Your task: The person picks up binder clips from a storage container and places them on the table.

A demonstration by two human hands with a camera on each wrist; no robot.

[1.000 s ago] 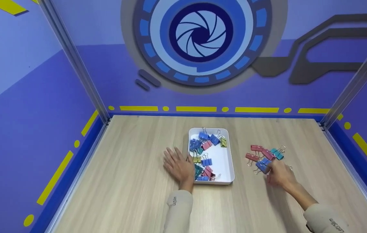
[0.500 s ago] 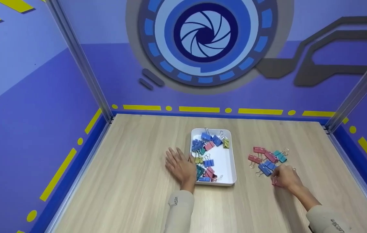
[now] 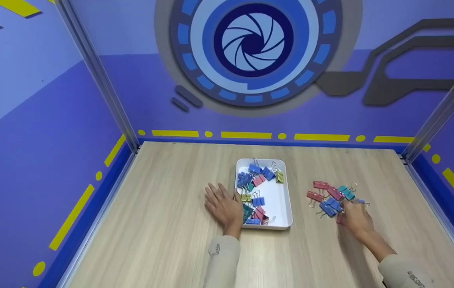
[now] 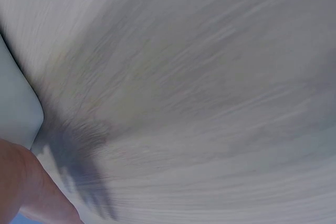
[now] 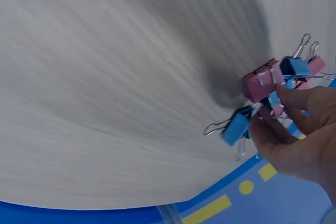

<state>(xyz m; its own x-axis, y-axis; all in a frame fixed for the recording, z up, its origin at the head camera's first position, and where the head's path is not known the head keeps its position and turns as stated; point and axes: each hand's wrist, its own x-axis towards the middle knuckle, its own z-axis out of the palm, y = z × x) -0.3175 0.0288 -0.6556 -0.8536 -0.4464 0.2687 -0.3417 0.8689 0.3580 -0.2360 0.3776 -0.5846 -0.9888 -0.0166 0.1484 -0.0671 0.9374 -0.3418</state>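
My left hand (image 3: 223, 206) lies with fingers spread on the table, its thumb side against the left wall of a white tray (image 3: 279, 204). In the left wrist view, the thumb (image 4: 37, 187) is beside the tray's corner (image 4: 18, 103). My right hand (image 3: 357, 218) reaches into a loose pile of binder clips. Its thumb (image 5: 294, 97) is beside a pink binder clip (image 5: 262, 81), and its other fingers (image 5: 265, 135) are close to a blue binder clip (image 5: 236, 127). A smaller blue clip shows between thumb and fingers; whether they pinch it is unclear.
Several blue, pink, green and yellow binder clips, including a blue one (image 3: 258, 201), lie in the tray. Left of my right hand are red clips (image 3: 315, 196) and blue clips (image 3: 327, 208); a teal clip (image 3: 346, 193) lies behind. Purple walls surround the wooden table (image 3: 163, 200).
My right hand, earlier low by a red clip, has shifted slightly up and inward over the pile. A blue clip now shows to its right. The left hand stays at the tray.
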